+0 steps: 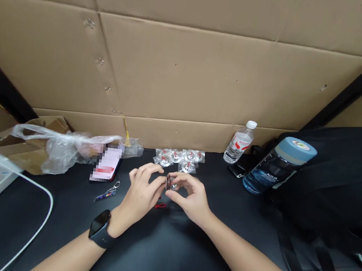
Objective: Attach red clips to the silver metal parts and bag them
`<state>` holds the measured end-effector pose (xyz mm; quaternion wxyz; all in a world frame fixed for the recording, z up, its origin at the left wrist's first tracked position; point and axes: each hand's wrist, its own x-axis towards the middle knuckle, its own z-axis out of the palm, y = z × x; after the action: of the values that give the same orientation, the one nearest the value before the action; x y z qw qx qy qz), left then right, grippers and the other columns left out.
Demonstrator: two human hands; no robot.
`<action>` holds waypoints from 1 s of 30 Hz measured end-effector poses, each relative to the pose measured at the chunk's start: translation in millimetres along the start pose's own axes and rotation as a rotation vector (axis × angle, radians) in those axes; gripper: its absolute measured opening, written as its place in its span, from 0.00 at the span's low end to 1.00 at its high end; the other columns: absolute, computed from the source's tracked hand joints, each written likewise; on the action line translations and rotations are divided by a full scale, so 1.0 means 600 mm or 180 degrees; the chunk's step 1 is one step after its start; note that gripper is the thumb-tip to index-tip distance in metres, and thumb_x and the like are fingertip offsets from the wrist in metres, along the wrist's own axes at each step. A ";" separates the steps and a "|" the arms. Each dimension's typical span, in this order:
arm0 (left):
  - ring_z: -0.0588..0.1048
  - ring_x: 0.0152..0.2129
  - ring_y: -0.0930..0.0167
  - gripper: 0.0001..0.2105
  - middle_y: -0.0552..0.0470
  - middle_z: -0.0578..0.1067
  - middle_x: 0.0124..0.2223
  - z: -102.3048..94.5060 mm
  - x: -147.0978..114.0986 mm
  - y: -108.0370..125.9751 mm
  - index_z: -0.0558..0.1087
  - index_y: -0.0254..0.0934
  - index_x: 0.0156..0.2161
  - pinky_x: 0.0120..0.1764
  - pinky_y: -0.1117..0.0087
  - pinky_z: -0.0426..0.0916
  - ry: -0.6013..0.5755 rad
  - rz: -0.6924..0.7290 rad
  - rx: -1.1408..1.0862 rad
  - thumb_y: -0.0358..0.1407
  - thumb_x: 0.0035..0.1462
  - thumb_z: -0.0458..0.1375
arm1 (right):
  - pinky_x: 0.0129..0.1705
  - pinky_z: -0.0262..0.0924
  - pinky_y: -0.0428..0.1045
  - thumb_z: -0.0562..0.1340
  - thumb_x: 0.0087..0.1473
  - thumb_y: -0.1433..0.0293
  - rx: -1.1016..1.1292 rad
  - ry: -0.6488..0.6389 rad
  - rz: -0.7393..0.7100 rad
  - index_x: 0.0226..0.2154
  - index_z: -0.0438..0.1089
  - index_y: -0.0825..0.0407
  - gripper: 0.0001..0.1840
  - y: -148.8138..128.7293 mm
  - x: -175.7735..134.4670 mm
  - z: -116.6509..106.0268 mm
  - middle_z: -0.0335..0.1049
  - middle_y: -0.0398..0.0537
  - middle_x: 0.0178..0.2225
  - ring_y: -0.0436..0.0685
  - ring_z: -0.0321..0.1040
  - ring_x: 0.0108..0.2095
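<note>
Over the black tabletop, my left hand (142,189) and my right hand (192,197) meet at a small round shiny metal piece (168,182). The thumb and forefinger of my right hand pinch it from the right, and a bit of silvery metal shows inside that grip. My left thumb and forefinger close on its other side, partly hidden. Below the hands lies a small red loop-shaped thing (160,205), its other end hidden by my left hand. Just beyond are several clear plastic packets (187,167) holding round metal pieces with red parts.
On the left are a phone (107,164), a keyring (107,193), a plastic bag (63,152), a cardboard box (30,163) and a white cable (46,218). To the right stand a water bottle (240,143), a blue-lidded bottle (272,166) and a black backpack (336,185). Cardboard (188,75) walls the back.
</note>
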<state>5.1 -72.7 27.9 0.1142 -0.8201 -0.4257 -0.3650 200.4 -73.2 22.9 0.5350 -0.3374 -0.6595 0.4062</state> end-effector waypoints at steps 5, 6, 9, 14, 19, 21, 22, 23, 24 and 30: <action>0.67 0.52 0.58 0.06 0.44 0.72 0.49 -0.002 0.004 0.001 0.75 0.41 0.41 0.49 0.56 0.58 0.0151 -0.0015 -0.0073 0.31 0.64 0.56 | 0.44 0.72 0.53 0.72 0.50 0.59 0.0277 -0.0104 0.0200 0.36 0.73 0.49 0.15 0.001 0.004 0.001 0.74 0.51 0.49 0.57 0.76 0.41; 0.67 0.52 0.58 0.05 0.44 0.72 0.49 -0.002 0.005 0.001 0.75 0.41 0.40 0.49 0.56 0.58 0.0160 -0.0025 -0.0074 0.31 0.63 0.56 | 0.45 0.72 0.53 0.70 0.54 0.59 0.0226 -0.0143 0.0191 0.36 0.73 0.49 0.12 -0.001 0.005 -0.001 0.73 0.51 0.49 0.57 0.76 0.42; 0.67 0.52 0.59 0.05 0.44 0.72 0.49 -0.001 0.004 0.001 0.75 0.41 0.40 0.50 0.55 0.57 0.0132 -0.0070 -0.0081 0.32 0.64 0.57 | 0.47 0.70 0.52 0.63 0.62 0.62 -0.0270 -0.0279 0.0032 0.38 0.73 0.49 0.08 -0.008 0.009 -0.013 0.70 0.51 0.50 0.56 0.72 0.46; 0.67 0.52 0.59 0.05 0.44 0.73 0.48 -0.001 0.002 0.004 0.75 0.41 0.41 0.50 0.55 0.57 0.0046 -0.0058 -0.0154 0.33 0.64 0.57 | 0.45 0.67 0.51 0.60 0.64 0.65 -0.0827 -0.0513 -0.0176 0.38 0.71 0.49 0.06 -0.021 0.013 -0.025 0.68 0.52 0.48 0.56 0.69 0.46; 0.67 0.51 0.61 0.07 0.45 0.74 0.49 -0.010 0.015 -0.007 0.75 0.41 0.42 0.50 0.57 0.57 -0.0280 -0.0111 -0.0281 0.34 0.66 0.53 | 0.52 0.65 0.54 0.58 0.64 0.68 -0.1403 -0.0855 -0.0305 0.38 0.69 0.49 0.04 -0.028 0.018 -0.042 0.65 0.52 0.51 0.58 0.66 0.51; 0.67 0.51 0.62 0.09 0.47 0.74 0.48 -0.017 0.021 -0.023 0.75 0.41 0.42 0.50 0.59 0.57 -0.0621 -0.0101 -0.0347 0.35 0.67 0.52 | 0.57 0.62 0.57 0.59 0.63 0.70 -0.1869 -0.1142 -0.0366 0.37 0.69 0.49 0.04 -0.029 0.022 -0.057 0.64 0.53 0.52 0.60 0.64 0.54; 0.67 0.51 0.62 0.09 0.48 0.74 0.48 -0.021 0.023 -0.033 0.75 0.42 0.42 0.50 0.59 0.57 -0.0849 -0.0043 -0.0385 0.36 0.67 0.52 | 0.58 0.61 0.58 0.59 0.63 0.71 -0.2059 -0.1315 -0.0402 0.37 0.69 0.50 0.04 -0.029 0.024 -0.065 0.64 0.53 0.53 0.61 0.63 0.55; 0.67 0.51 0.62 0.09 0.49 0.75 0.48 -0.023 0.024 -0.043 0.76 0.42 0.41 0.50 0.59 0.56 -0.1105 0.0051 -0.0426 0.36 0.67 0.52 | 0.58 0.61 0.59 0.59 0.62 0.72 -0.2190 -0.1471 -0.0429 0.36 0.69 0.50 0.04 -0.029 0.026 -0.074 0.64 0.54 0.53 0.62 0.63 0.55; 0.67 0.51 0.63 0.08 0.50 0.75 0.48 -0.025 0.023 -0.053 0.76 0.43 0.41 0.50 0.60 0.56 -0.1343 0.0146 -0.0463 0.37 0.67 0.53 | 0.58 0.61 0.58 0.58 0.62 0.73 -0.2260 -0.1592 -0.0448 0.36 0.69 0.50 0.04 -0.029 0.028 -0.081 0.64 0.55 0.52 0.62 0.63 0.55; 0.68 0.51 0.63 0.10 0.49 0.74 0.52 -0.010 0.011 -0.070 0.74 0.44 0.50 0.49 0.62 0.58 -0.1896 0.0296 -0.0598 0.40 0.66 0.55 | 0.56 0.62 0.54 0.60 0.60 0.72 -0.2266 -0.1734 -0.0333 0.35 0.70 0.51 0.03 -0.034 0.035 -0.109 0.66 0.53 0.50 0.59 0.66 0.52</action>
<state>-28.3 -45.9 31.2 -0.0752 -0.9165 -0.3669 -0.1408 260.0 -52.4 56.7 0.2123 -0.3474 -0.8911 0.2004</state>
